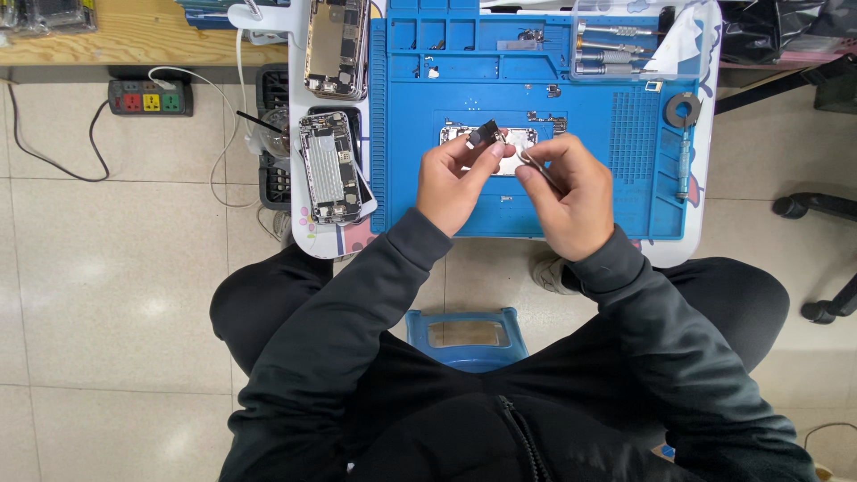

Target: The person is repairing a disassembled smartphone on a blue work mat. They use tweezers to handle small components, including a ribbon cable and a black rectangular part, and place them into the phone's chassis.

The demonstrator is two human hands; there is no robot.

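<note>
We pinch a small dark phone part between the thumb and fingers of our left hand, closed tight on it. Just beside it, our right hand grips metal tweezers, tips toward the part. Beneath both grips lies the blue repair mat, with an opened phone off beyond the left hand.

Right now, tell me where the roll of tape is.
In the head view, the roll of tape lies at the right edge of the blue work mat, just above a screwdriver and right of both hands.
</note>
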